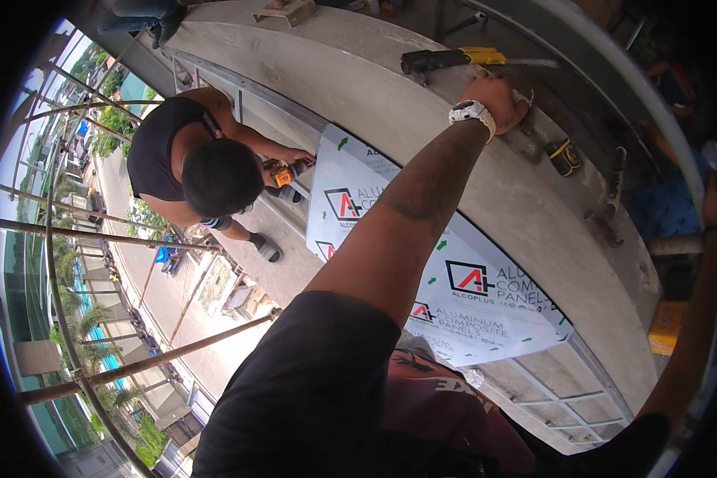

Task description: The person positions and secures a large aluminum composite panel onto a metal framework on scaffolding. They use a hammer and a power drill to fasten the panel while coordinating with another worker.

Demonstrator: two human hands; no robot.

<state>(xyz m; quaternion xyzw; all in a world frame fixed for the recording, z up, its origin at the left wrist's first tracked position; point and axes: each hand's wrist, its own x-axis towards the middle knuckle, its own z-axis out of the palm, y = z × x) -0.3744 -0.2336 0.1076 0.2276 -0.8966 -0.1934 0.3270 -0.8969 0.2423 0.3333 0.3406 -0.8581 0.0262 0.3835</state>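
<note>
My left hand (495, 103), below a white wristwatch, reaches onto the curved concrete ledge (334, 64), its fingers curled around something I cannot make out. Above it lies a black-and-yellow tool (450, 60); to its right are a tape measure (564, 158) and another long tool (615, 183). Below my arm, a panel with printed protective film (494, 319) lies against the ledge. At the far right my right hand (713, 199) is closed on a curved metal rail (693, 143).
A co-worker (195, 159) bends at the panel's left end, holding an orange power tool (282, 175). Bamboo scaffold poles (119, 235) cross the left, above a street. A metal frame (581, 406) runs below the panel. Another person's legs (135, 20) show at the top.
</note>
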